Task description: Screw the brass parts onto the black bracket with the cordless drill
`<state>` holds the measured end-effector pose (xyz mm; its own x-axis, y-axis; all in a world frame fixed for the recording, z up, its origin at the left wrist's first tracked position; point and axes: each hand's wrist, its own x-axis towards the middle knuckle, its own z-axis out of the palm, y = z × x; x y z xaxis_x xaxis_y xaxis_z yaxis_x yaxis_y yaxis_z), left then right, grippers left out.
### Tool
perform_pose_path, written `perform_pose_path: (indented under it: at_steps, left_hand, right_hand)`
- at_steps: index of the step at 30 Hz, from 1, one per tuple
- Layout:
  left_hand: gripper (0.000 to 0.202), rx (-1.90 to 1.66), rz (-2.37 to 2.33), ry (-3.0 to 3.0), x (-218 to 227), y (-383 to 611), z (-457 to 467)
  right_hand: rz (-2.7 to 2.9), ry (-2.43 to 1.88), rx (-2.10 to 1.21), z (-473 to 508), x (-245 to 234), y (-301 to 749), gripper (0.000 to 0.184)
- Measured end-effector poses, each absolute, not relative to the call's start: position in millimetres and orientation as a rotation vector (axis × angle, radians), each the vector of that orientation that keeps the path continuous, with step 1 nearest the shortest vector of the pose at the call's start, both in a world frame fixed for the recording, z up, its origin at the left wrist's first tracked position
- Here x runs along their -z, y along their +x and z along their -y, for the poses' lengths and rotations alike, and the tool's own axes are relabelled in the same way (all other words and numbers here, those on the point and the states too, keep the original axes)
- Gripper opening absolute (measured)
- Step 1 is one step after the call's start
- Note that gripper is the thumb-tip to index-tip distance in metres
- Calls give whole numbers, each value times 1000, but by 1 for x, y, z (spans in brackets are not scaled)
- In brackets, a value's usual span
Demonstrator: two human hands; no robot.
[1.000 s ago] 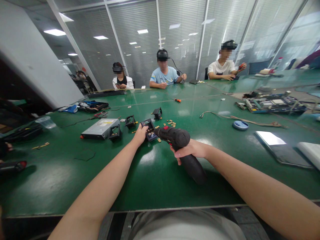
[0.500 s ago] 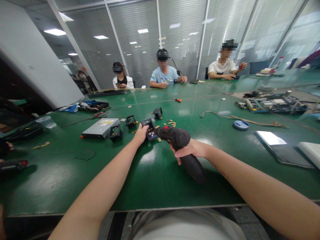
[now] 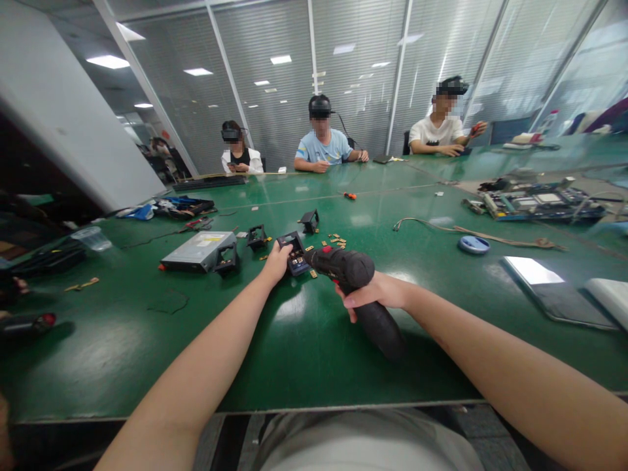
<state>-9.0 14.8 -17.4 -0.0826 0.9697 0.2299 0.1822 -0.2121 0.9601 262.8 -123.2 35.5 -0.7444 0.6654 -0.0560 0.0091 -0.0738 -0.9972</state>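
My left hand grips the near left side of a small black box-like part, which has small metallic pieces inside. In my right hand is a black cordless drill with a red switch on top. Its front end points left at the black part; whether the bit touches it I cannot tell. Small brass-coloured pieces lie just behind the part. Around it stand more black frames, one behind and two on the left, a farther one and a nearer one.
A silver disc drive lies to the left. On the right are a blue round lid, a tablet-like slab and a circuit board assembly. Three people sit across the green table. Another drill-like tool shows at the left edge.
Both hands, the drill and the black part hold nearly the same places. At the far right, the seated person's head has shifted slightly.
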Motion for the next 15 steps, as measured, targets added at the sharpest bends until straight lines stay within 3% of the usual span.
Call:
perform_pose_path:
  at_steps: [15]
  left_hand:
    - [31, -1360, -1301, 1445, 16, -9, -12]
  right_hand:
    - [1744, -708, -1865, 122, -35, 263, 36]
